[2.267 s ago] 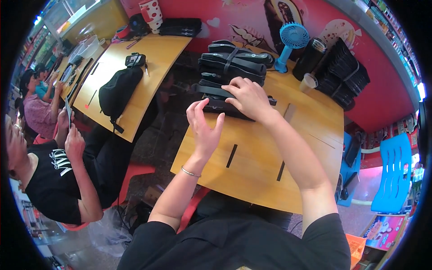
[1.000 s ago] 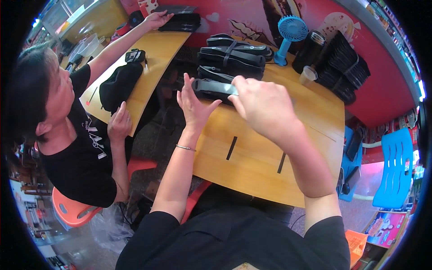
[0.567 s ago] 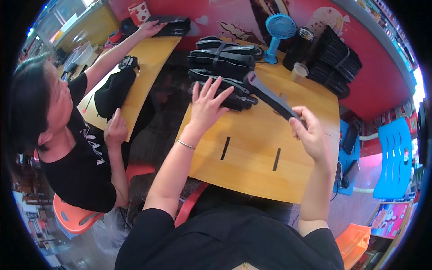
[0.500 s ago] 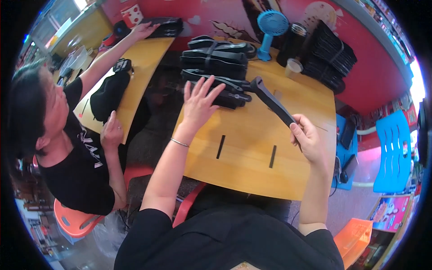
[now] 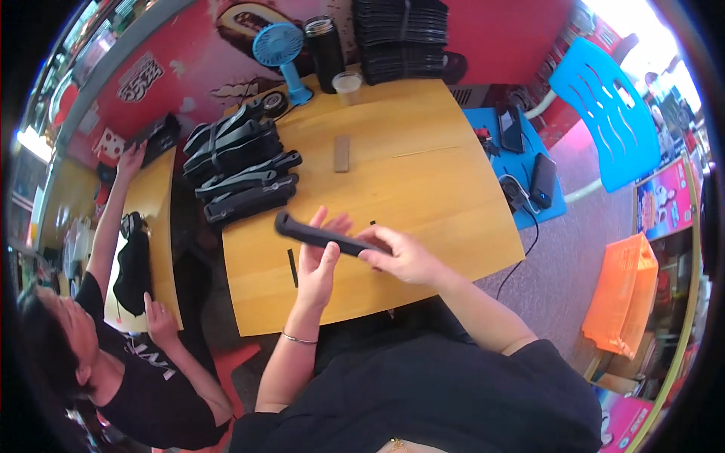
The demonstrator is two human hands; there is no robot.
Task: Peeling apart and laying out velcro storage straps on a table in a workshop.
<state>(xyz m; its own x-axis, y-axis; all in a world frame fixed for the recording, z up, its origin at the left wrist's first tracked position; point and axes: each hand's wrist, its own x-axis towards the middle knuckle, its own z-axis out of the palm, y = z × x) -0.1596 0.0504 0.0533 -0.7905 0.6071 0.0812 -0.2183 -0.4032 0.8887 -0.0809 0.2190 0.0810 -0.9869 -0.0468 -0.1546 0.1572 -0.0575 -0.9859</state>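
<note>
Swinging from right of the black pouch stack to its near right, the slim black pouch is crossing the left hand, whose fingers are spreading loosely, contact hidden; the right hand is gripping and covering one end.

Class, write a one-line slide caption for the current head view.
Over a wood-toned table, the right hand grips one end of a long black strip, the left hand at its middle.

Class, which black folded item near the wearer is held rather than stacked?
The long narrow strip gripped in the right hand; beyond it, the others lie in stacks.
</note>
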